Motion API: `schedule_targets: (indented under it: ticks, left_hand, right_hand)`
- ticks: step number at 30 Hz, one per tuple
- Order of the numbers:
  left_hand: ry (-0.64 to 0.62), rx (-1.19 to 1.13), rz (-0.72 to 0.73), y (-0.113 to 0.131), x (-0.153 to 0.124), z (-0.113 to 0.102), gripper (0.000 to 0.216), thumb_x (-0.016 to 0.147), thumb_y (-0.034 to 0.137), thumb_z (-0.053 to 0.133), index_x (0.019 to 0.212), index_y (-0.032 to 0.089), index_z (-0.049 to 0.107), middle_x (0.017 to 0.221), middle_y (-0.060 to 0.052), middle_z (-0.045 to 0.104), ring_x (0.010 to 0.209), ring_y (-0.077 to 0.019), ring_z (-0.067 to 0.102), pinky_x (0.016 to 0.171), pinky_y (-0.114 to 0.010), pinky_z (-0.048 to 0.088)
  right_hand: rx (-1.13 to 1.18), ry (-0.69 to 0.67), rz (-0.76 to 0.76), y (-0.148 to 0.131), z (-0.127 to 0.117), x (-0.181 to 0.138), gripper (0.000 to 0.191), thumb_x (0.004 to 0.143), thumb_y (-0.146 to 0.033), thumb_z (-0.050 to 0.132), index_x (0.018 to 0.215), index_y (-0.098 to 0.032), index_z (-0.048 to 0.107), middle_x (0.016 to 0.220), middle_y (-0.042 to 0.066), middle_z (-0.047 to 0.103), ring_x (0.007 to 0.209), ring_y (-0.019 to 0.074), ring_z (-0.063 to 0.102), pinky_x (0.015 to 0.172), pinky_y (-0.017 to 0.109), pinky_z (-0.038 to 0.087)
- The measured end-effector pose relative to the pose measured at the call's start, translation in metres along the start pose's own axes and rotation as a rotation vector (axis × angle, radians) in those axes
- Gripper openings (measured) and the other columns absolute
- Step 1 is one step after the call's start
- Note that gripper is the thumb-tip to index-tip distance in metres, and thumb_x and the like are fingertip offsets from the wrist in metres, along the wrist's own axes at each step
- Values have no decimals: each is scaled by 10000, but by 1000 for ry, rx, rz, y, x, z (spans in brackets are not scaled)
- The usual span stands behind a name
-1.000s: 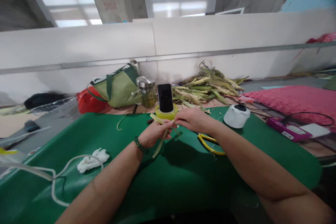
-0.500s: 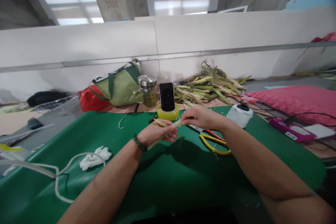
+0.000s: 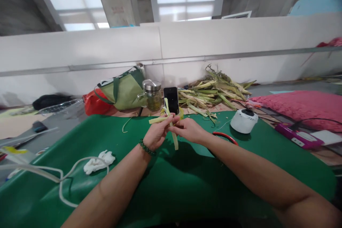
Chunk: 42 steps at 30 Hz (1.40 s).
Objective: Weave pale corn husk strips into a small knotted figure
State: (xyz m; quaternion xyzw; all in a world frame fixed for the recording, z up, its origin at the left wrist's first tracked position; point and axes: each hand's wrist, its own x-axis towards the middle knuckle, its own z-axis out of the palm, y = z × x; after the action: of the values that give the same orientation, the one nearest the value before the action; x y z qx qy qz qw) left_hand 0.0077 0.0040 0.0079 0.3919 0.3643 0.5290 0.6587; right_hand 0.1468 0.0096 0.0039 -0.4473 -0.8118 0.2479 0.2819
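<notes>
My left hand (image 3: 157, 133), with a green bead bracelet at its wrist, pinches pale green plant strips (image 3: 174, 140) over the middle of the mat. One strip points up, one sticks out to the left and one end hangs below the fingers. My right hand (image 3: 189, 130) meets the left, its fingertips closed on the strips where they cross. Just behind the hands a black phone (image 3: 171, 96) leans upright on a yellow ring-shaped roll (image 3: 181, 112), partly hidden. Under my right forearm a red handle (image 3: 227, 136) shows; the rest of that tool is hidden.
On the green mat (image 3: 128, 192) lie a crumpled white tissue (image 3: 97, 162), a white cable (image 3: 61, 185) and a white spool (image 3: 243, 123). Behind are a glass mug (image 3: 153, 99), a green bag (image 3: 125, 91) and a leaf pile (image 3: 213, 89). A purple power strip (image 3: 298, 136) is at right.
My hands have come together, and the strips now cross, spreading upward, left and down. My right hand has moved lower, its forearm now covering the yellow-handled scissors.
</notes>
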Motion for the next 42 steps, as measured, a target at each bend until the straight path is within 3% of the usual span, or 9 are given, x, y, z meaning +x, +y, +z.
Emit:
schedule_targets:
  ticks: [4, 6, 14, 23, 26, 30, 35, 39, 42]
  left_hand:
    - [5, 25, 77, -3, 1, -1, 211, 693, 304, 741, 777, 137, 645, 743, -62, 713, 631, -161, 650, 568, -258, 504]
    - [56, 31, 120, -4, 3, -2, 229, 677, 324, 751, 742, 129, 652, 683, -56, 707, 628, -164, 654, 594, -266, 515]
    - [174, 26, 198, -1, 2, -1, 290, 590, 325, 805, 692, 94, 661, 622, -76, 712, 669, -189, 683, 726, -317, 525]
    - [106, 76, 179, 7, -4, 1, 353, 564, 348, 820, 789, 120, 672, 623, -39, 709, 681, -176, 681, 710, -277, 500]
    - [70, 104, 212, 7, -6, 1, 357, 608, 413, 785, 792, 132, 667, 600, -37, 703, 678, -182, 683, 700, -274, 498]
    - [7, 255, 206, 4, -7, 2, 299, 689, 426, 724, 782, 146, 675, 614, -41, 710, 684, -195, 686, 746, -301, 504]
    - [-105, 440, 230, -3, -9, 7, 302, 726, 428, 690, 779, 130, 703, 692, -73, 727, 759, -219, 684, 800, -315, 496]
    - [-137, 443, 207, -6, -9, 7, 311, 729, 432, 672, 766, 126, 713, 689, -77, 728, 748, -217, 682, 817, -328, 496]
    - [-189, 467, 150, -7, -9, 5, 213, 648, 350, 734, 649, 144, 681, 630, -47, 707, 666, -204, 676, 774, -322, 509]
  right_hand:
    - [291, -35, 9, 5, 9, 5, 350, 842, -309, 517, 533, -149, 552, 543, 6, 575, 515, 106, 516, 522, 218, 372]
    - [300, -17, -7, 3, 12, 3, 325, 829, -259, 513, 522, -153, 525, 531, -1, 564, 495, 98, 495, 506, 212, 358]
    - [-106, 87, -123, -13, 15, -11, 312, 819, -198, 536, 512, -145, 504, 481, -34, 453, 469, 69, 334, 493, 222, 213]
    - [-351, 57, -116, -8, 12, -11, 275, 846, -262, 530, 608, -161, 624, 572, 17, 584, 501, 98, 416, 506, 240, 219]
    - [-237, 140, -165, -2, -3, -8, 318, 832, -307, 529, 554, -166, 596, 526, 1, 553, 489, 95, 420, 502, 234, 244]
    - [235, 471, -95, 9, -23, 3, 307, 826, -326, 463, 617, -155, 611, 564, 3, 555, 574, 119, 499, 570, 232, 376]
    - [552, 246, -63, 13, -22, 12, 365, 705, -494, 624, 694, -131, 663, 647, 13, 607, 639, 133, 535, 618, 254, 435]
    - [557, 179, -128, 11, -25, 7, 423, 676, -530, 678, 588, -118, 652, 606, 46, 615, 597, 143, 532, 549, 260, 425]
    - [503, 39, -149, 12, -35, 4, 429, 675, -525, 685, 572, -109, 658, 589, 57, 621, 571, 143, 534, 513, 252, 410]
